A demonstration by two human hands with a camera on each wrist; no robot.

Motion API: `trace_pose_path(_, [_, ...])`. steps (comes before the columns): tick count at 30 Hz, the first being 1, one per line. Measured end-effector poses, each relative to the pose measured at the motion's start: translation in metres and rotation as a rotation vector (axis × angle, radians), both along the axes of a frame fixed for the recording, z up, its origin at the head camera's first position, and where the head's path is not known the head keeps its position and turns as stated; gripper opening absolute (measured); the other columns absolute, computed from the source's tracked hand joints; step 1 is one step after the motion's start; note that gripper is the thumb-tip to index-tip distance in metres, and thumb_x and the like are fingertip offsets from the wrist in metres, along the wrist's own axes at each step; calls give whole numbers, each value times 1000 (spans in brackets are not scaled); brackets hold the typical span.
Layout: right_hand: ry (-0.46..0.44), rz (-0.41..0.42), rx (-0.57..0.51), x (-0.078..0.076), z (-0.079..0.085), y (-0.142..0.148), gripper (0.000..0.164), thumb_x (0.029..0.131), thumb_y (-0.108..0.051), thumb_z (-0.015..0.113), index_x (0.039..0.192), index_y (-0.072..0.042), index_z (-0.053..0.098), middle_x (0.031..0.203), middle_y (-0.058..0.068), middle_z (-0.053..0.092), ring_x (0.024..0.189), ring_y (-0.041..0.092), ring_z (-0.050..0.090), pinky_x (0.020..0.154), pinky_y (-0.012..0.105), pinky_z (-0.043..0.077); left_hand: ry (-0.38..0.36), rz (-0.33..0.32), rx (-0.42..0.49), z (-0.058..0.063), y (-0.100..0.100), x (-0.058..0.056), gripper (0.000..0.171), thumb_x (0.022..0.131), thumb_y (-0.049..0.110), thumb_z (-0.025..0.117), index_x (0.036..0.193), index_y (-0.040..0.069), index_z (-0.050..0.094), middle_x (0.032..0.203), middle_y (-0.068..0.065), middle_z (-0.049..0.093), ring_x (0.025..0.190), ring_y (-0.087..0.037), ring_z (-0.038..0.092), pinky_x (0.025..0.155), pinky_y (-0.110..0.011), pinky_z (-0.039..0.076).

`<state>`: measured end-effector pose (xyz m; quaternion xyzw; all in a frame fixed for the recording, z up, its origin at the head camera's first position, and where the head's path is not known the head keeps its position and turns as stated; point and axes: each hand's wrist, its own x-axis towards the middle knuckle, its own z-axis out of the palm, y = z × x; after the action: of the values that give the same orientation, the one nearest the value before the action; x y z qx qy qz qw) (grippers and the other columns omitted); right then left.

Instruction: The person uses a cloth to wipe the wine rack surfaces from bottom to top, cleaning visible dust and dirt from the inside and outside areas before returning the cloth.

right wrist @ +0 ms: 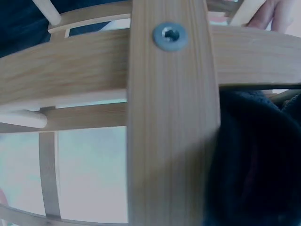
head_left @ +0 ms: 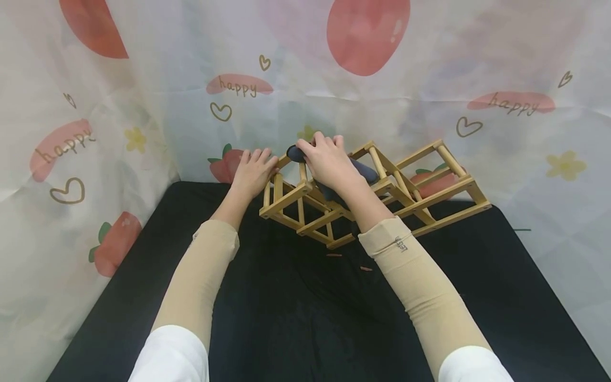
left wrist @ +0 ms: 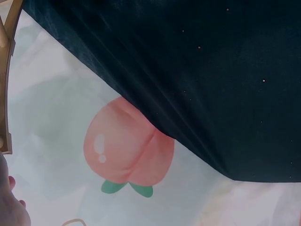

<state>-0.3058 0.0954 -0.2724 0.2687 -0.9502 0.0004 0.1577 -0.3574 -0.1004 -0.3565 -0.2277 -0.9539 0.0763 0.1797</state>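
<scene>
A slatted wooden rack (head_left: 284, 201) with round rods and crossed frames stands tilted at the back of the black cloth. My left hand (head_left: 253, 172) holds its left end near the top corner; in the left wrist view only part of that hand (left wrist: 11, 202) shows, beside a rail end. My right hand (head_left: 329, 162) grips a dark blue soft fabric thing (head_left: 365, 171) on the rack's upper middle, its rounded end poking out past the fingertips. Close up in the right wrist view, dark fuzzy fabric (right wrist: 256, 155) lies beside a wooden slat (right wrist: 171, 117) with a bolt.
Black cloth (head_left: 296, 318) covers the table. A pale printed curtain (head_left: 286, 48) hangs behind and at both sides, close to the rack. Two small reddish-brown strips (head_left: 366, 269) lie in front of the rack.
</scene>
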Motion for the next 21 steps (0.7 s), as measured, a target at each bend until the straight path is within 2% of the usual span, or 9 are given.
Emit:
trace_pose_path(3, [0, -1, 10, -4, 0, -2, 26, 96, -19, 46, 122, -15, 48, 100, 15, 49, 80, 29, 51, 83, 46, 28, -10, 8, 4, 0, 0, 1, 26, 99, 35, 35, 108, 12, 41, 123, -8, 37, 113, -27, 38, 96, -45, 26])
trace_pose_path(8, [-36, -2, 48, -2, 2, -5, 27, 96, -19, 45, 123, -16, 46, 103, 15, 49, 83, 28, 51, 85, 46, 27, -37, 26, 1, -1, -1, 2, 27, 99, 36, 34, 110, 12, 40, 126, -8, 36, 114, -27, 36, 96, -45, 26])
trace_pose_path(15, [-109, 20, 96, 13, 11, -6, 31, 96, -18, 47, 127, -19, 46, 105, 13, 50, 86, 29, 49, 83, 44, 25, -4, 14, 2, -1, -2, 0, 27, 99, 36, 34, 106, 11, 41, 119, -8, 38, 110, -27, 38, 92, -44, 27])
trace_pose_path(21, [-138, 43, 102, 24, 15, -5, 28, 95, -20, 49, 122, -18, 48, 103, 12, 51, 90, 27, 47, 83, 45, 25, 3, 7, 9, -1, -1, 1, 25, 99, 34, 36, 105, 11, 41, 117, -8, 39, 109, -27, 38, 91, -44, 28])
